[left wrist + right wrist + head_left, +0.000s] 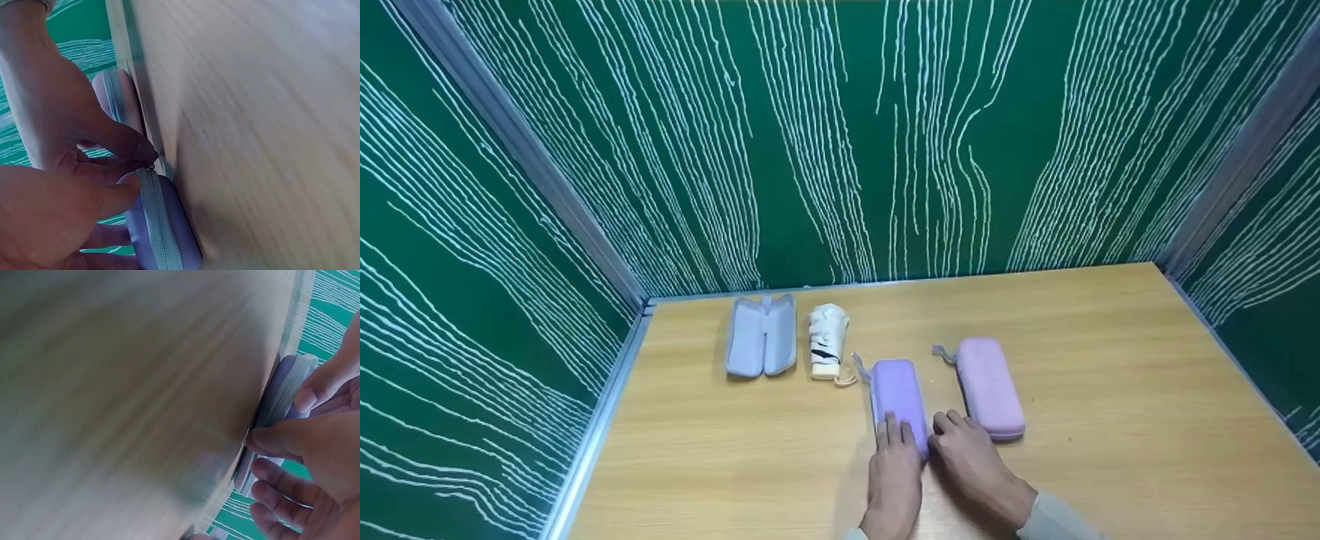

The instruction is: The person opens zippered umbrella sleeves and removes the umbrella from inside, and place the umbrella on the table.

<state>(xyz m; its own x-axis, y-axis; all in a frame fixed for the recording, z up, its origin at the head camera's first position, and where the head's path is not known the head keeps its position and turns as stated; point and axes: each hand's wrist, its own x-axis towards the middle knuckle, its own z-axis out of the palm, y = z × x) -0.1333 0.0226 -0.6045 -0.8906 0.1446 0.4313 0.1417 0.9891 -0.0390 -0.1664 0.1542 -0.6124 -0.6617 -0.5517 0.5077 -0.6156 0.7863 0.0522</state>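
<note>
A purple zippered hard case (898,386) lies lid up near the middle of the table. My left hand (894,469) holds it at its near end, fingers over the lid and thumb against the zipped side. At the near right corner, my right hand (975,461) pinches the small zipper pull (151,167) between thumb and finger; the fingertips mostly cover it. The zipper (160,225) looks closed along the side seen in the left wrist view. Just right of the right hand lies a pink case (990,386) with a grey strap.
An opened grey case (746,337) stands at the table's back left. Beside it lies a folded cream umbrella (828,337) with a dark patch and a wrist loop. Green panels with white wavy lines (802,150) border the wooden table (720,465) at the back and sides.
</note>
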